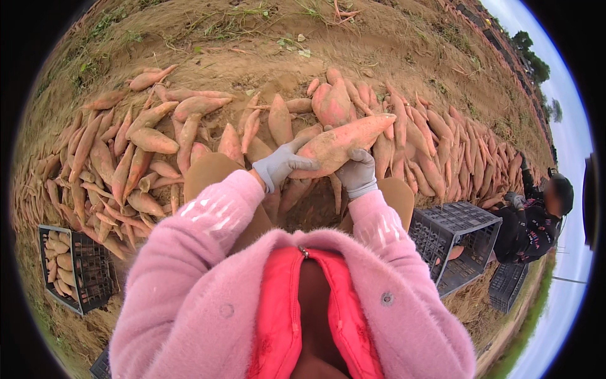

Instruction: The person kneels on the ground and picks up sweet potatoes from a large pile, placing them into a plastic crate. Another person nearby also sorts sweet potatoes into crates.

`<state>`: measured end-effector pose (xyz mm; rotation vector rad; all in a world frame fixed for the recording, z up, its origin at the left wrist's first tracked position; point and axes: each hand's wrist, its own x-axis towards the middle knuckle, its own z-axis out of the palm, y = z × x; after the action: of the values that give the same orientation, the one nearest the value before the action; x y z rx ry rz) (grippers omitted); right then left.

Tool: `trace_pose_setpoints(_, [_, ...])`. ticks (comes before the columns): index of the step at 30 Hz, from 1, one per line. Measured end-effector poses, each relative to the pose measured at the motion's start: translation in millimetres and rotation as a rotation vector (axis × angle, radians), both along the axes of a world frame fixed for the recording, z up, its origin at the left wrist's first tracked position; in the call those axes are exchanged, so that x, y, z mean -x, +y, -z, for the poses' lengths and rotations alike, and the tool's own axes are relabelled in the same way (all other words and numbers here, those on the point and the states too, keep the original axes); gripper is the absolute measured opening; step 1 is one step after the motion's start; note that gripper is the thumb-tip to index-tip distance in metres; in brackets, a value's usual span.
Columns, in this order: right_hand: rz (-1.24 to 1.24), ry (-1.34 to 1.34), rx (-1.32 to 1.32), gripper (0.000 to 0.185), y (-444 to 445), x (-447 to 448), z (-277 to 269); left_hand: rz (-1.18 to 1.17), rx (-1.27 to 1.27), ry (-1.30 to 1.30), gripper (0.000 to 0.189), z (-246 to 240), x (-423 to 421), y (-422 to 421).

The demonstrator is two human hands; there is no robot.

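Note:
A large, soil-dusted sweet potato (343, 144) is held between my two gloved hands, its narrow tip pointing to the upper right. My left hand (286, 163), in a grey glove, grips its lower left end with the thumb across the side. My right hand (357, 173), also grey-gloved, holds its underside near the middle, the fingers partly hidden. Beyond it lies a very thick, lobed sweet potato (334, 103). Many more sweet potatoes (154, 140) lie on the soil to the left, and a dense row of them (438, 135) reaches away to the right.
A black plastic crate (457, 218) with a few sweet potatoes stands at my right; a filled crate (94, 272) is at far left. Another dark crate (509, 286) stands farther right. A co-worker (535, 227) in dark clothes and gloves is beside the row at right.

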<state>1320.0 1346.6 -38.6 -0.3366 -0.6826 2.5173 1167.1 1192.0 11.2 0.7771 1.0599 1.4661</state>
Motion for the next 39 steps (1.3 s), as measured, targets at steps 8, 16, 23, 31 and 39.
trace_pose_setpoints(8, [0.35, -0.62, -0.253, 0.04, 47.1, -22.4, -25.4, -0.528, 0.124, -0.045, 0.066, -23.0, 64.7, -57.0])
trace_pose_setpoints(16, [0.081, -0.87, -0.567, 0.039, 44.7, -20.6, -3.9, -1.175, 0.601, 0.364, 0.08, 23.7, 170.9, -206.0])
trace_pose_setpoints(23, [-0.262, -0.966, -1.082, 0.042, 14.6, 8.0, 35.3, -1.132, 0.756, 1.144, 0.093, 88.4, 185.0, -226.8])
trace_pose_setpoints(31, [-0.148, -1.206, -1.638, 0.078, -8.7, 135.8, 62.0, -0.821, 1.186, 1.33, 0.086, 37.1, 157.8, -184.9])
trace_pose_setpoints(39, [-0.292, -0.799, -0.664, 0.098, 29.7, 187.8, 84.3, -1.042, 0.425, 0.677, 0.052, 2.9, 128.1, -128.4])
